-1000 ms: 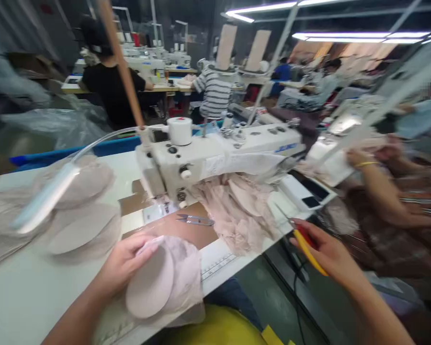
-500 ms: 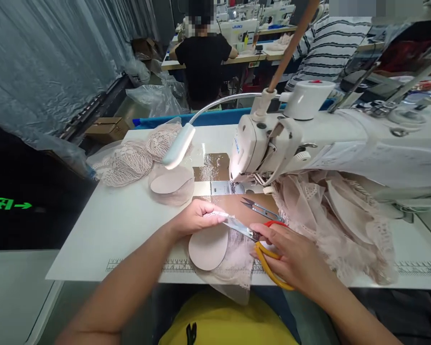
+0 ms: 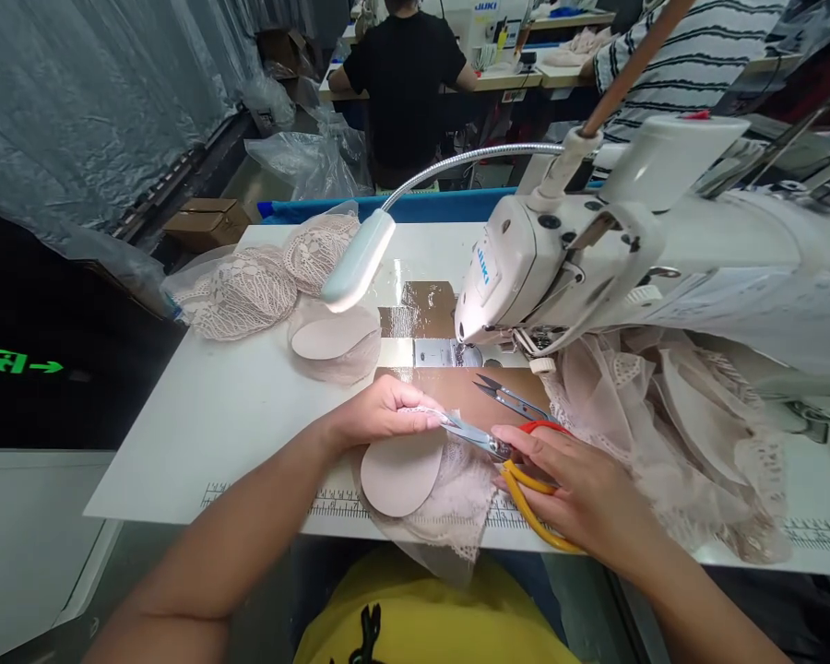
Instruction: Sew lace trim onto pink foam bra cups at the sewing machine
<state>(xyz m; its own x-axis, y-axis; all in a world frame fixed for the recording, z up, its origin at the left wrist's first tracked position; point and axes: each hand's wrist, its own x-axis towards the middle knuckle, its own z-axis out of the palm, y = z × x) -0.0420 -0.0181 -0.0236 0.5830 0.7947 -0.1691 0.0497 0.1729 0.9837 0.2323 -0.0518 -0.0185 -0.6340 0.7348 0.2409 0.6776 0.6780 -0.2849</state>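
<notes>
My left hand (image 3: 392,411) pinches the upper edge of a pale pink lace bra cup (image 3: 401,475), which hangs over the table's front edge. In my right hand (image 3: 571,484) are scissors (image 3: 480,436) with one red and one yellow handle. Their blades reach to the fabric edge just beside my left fingertips and look nearly closed; whether they have fabric between them I cannot tell. Thread snips (image 3: 512,398) lie on the brown strip behind the scissors, partly hidden by the red handle.
A white sewing machine (image 3: 518,267) stands at the right, with a lamp (image 3: 358,263) on a bendable neck beside it. Lace pieces (image 3: 239,293) lie at the left, and a fabric heap (image 3: 684,433) at the right. A person in black (image 3: 411,88) sits beyond the table.
The view has shifted a little, so the machine appears larger and further right. Both hands keep their grips, and the scissor blades remain at the fabric edge.
</notes>
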